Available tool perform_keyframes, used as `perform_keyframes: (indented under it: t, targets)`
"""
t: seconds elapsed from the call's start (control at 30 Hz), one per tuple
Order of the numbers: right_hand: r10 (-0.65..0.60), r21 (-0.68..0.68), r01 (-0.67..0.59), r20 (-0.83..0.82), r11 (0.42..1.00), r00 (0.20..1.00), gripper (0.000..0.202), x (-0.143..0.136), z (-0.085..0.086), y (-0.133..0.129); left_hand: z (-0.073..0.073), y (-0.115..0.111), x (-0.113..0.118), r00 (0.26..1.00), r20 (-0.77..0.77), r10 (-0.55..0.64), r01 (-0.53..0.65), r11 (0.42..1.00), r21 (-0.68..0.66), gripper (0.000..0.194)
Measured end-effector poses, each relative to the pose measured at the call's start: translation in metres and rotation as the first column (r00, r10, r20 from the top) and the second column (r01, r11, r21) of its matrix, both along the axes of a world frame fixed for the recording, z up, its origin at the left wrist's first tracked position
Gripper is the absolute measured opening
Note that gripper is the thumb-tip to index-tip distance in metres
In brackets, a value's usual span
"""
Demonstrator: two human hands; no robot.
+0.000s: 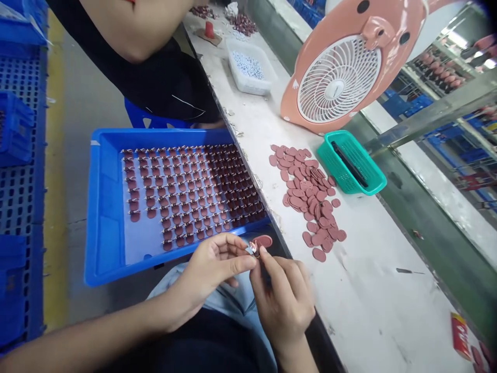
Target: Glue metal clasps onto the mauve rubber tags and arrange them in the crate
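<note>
Above my lap, my left hand (217, 265) and my right hand (286, 298) meet with their fingertips pinched on one small piece. It is a reddish-brown oval disc (264, 241) with a small pale, metallic-looking part at its left end; the fingers partly cover that end. To the left is a blue tray (103, 207) lined with rows of similar discs (189, 228), each with a small shiny part on top. On the worktable (373, 290) to the right lies a loose pile of plain reddish-brown oval discs (310, 194).
Beyond the pile stand a green basket (375, 181) holding a dark bar and a pink fan (289, 106). Further back are a white tub (252, 85) of small pieces and another person's arm (135, 31). A thin tool (406, 271) and a red packet (460, 334) lie at right.
</note>
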State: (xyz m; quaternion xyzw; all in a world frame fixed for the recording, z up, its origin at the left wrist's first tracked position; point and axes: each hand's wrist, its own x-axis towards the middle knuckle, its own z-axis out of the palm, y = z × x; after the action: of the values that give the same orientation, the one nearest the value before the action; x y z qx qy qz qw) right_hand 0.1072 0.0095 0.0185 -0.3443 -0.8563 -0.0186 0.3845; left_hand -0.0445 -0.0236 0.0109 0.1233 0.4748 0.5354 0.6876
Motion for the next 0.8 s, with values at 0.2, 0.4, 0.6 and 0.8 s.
perform_keyframes:
  t: [0.2, 0.4, 0.6, 0.8]
  targets:
    - [0.051, -0.009, -0.051, -0.016, 0.999, 0.999, 0.031, -0.014, -0.018, 0.003, -0.001, 0.003, -0.004, 0.996, -0.048, 0.069, -0.069, 0.998, -0.001, 0.036]
    - [0.070, -0.063, -0.069, 0.006, 0.996, 0.998, 0.021, -0.029, -0.019, 0.002, -0.012, 0.004, -0.015, 0.983, -0.096, 0.154, -0.160, 0.986, -0.052, 0.032]
    - [0.187, -0.042, -0.191, -0.095, 0.981, 0.978, 0.022, -0.016, -0.012, -0.012, -0.038, -0.020, -0.094, 0.746, -0.613, 0.259, -0.322, 0.947, 0.008, 0.026]
    - [0.029, -0.158, -0.047, -0.113, 0.986, 0.993, 0.050, 0.009, -0.020, -0.012, -0.078, -0.053, -0.164, 0.278, -0.957, 0.081, -0.188, 0.982, 0.028, 0.005]
